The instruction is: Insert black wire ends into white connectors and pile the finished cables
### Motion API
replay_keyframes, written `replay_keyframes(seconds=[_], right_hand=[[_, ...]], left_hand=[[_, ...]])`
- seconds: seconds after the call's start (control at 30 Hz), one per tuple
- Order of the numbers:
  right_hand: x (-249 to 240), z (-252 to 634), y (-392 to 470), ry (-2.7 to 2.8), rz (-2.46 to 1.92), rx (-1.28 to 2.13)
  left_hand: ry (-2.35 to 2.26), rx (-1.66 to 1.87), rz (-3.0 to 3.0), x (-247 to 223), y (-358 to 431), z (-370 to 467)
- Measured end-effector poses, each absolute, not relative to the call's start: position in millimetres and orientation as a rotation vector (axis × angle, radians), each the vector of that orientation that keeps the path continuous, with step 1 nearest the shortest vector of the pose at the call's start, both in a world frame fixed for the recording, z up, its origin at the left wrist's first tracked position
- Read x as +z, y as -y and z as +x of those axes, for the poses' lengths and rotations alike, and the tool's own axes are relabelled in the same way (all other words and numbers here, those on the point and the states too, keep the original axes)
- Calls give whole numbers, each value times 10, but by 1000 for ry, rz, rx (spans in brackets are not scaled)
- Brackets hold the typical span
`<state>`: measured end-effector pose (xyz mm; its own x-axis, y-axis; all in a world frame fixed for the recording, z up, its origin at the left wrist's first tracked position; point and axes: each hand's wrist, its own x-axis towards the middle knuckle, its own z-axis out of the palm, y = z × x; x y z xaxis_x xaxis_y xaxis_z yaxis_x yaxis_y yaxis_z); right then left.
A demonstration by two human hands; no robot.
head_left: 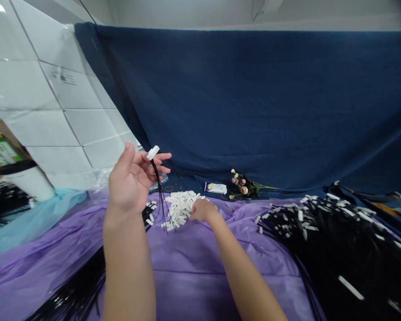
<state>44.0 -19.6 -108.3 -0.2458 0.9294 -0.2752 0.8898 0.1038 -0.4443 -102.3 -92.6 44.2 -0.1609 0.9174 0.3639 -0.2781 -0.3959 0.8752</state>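
My left hand [133, 176] is raised, palm turned up and thumb apart. Thin black cords [158, 183] with white tabs [153, 153] at their top hang from between its fingers. Below and to the right, a heap of small white pieces [180, 207] lies on the purple cloth [190, 258]. My right hand [202, 210] reaches down to the heap's right edge with its fingers bent together. Its fingertips are partly hidden, so what they pinch does not show.
Black cords with white tabs [307, 223] pile up on the right. Another black bundle [76, 281] lies at the lower left. Behind the heap are a small packet [215, 187] and artificial flowers [242, 185]. A lidded cup [28, 180] stands left, by white boxes [53, 127]. A blue curtain [237, 98] hangs behind.
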Motion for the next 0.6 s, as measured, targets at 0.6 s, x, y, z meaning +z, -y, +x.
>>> replay_keyframes(seconds=[0.6], right_hand=[[-322, 757, 632, 1945, -947, 715]], left_hand=[[-720, 1597, 1222, 402, 924, -970]])
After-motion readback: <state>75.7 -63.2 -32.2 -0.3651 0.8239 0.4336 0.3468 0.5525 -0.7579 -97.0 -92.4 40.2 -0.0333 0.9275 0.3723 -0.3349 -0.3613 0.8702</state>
